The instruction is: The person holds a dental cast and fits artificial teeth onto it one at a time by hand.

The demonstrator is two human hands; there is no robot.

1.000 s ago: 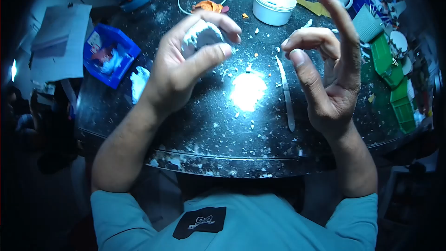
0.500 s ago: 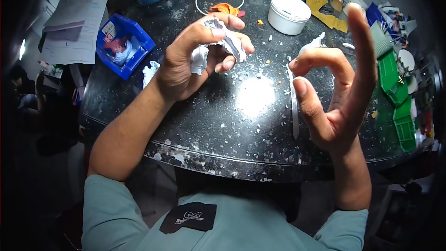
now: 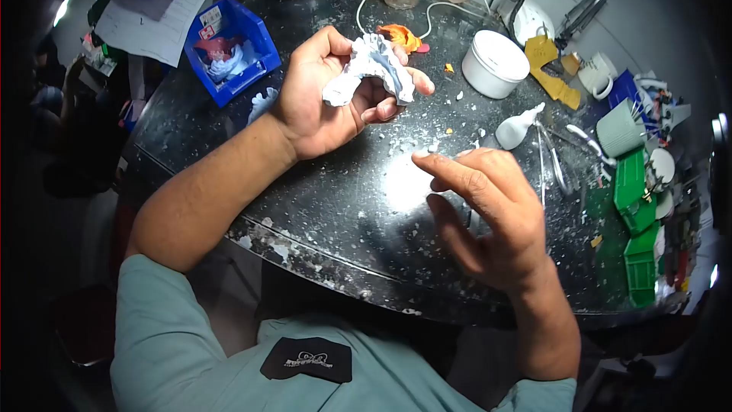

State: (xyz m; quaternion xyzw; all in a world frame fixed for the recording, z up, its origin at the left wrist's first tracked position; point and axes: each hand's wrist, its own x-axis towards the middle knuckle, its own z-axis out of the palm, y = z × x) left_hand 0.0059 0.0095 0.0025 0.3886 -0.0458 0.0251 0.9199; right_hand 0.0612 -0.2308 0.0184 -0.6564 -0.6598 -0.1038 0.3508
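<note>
A white-and-grey, horseshoe-shaped dental impression [image 3: 374, 65] rests in my left hand [image 3: 316, 95], held by the curled fingers with the palm turned up. Over the bench, in front of the bright reflection, my right hand [image 3: 492, 210] has its thumb and index finger apart and nothing visible between them. Beneath it a slim metal tool [image 3: 474, 221] shows in part; the hand covers the rest. A white squeeze bottle [image 3: 518, 127] stands beyond the right hand, with metal instruments [image 3: 555, 156] beside it.
A blue bin [image 3: 267, 69] holds pale and red pieces at the left, with another impression piece [image 3: 261, 104] nearby. Further back stand a white tub [image 3: 496, 65] and orange material [image 3: 400, 37]. Green trays [image 3: 631, 191] line the right. White crumbs dot the dark bench [image 3: 358, 221].
My right hand has lowered and moved left, its raised fingers now bent forward. My left hand has turned palm up, showing more of the impression. The view has shifted, revealing more at the right.
</note>
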